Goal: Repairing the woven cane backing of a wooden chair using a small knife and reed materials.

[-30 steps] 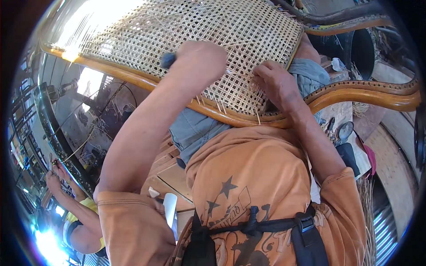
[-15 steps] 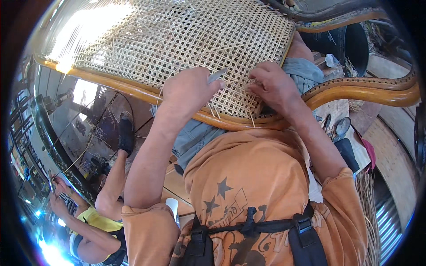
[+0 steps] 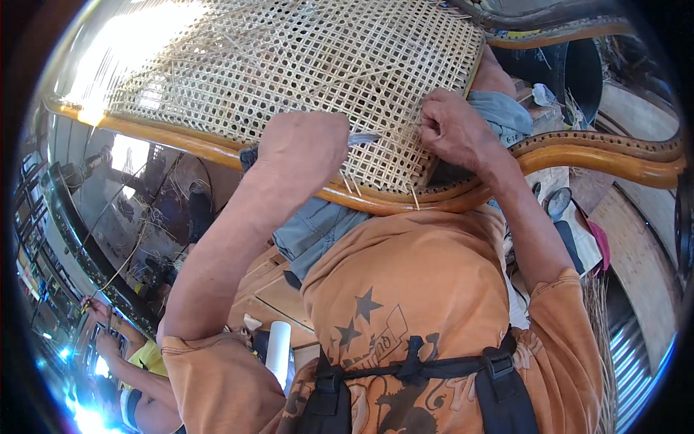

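Observation:
A cane-webbed panel [image 3: 376, 94] in a glossy orange-brown wooden frame [image 3: 405, 205] lies across my lap, its open weave pale. My left hand [image 3: 307, 148] is wrapped round a knife above the near part of the webbing. The metal blade [image 3: 363, 138] points right, and the dark handle end [image 3: 248, 155] sticks out past the hand. My right hand [image 3: 459, 134] is closed over the webbing's right side, fingers curled together; whatever they pinch is hidden. Short cane ends [image 3: 416, 195] stick up along the near rail.
A curved wooden arm [image 3: 600, 154] with a row of holes reaches right from the frame. Beyond it stand a black bucket [image 3: 582, 76] and wooden boards [image 3: 636, 239]. A white roll [image 3: 278, 347] is by my left side. Another person's arm [image 3: 137, 369] is at lower left.
My left hand has turned into a full fist round the knife, its elbow swung outward to the left. My right hand has shifted slightly right, fingers more curled.

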